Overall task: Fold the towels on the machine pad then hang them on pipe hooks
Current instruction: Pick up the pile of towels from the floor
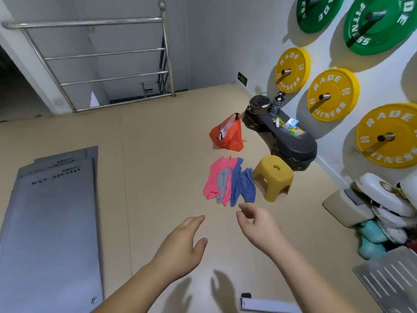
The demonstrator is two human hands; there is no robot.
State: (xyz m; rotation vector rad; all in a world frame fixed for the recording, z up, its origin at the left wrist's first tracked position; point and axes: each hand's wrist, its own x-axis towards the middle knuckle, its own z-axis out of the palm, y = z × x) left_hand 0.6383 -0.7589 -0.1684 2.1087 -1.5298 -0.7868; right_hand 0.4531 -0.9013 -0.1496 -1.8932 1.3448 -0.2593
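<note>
Pink, grey, blue towels (229, 182) — yellow stool (273, 176), orange bag (229, 134)

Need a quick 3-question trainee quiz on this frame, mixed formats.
1. True or false: the left hand and the right hand hold nothing.
2. The towels lie on: A the floor; B a table; C a shelf.
3. Fill in: the yellow thing beside the towels is a ____.
Key: 1 true; 2 A; 3 stool.
</note>
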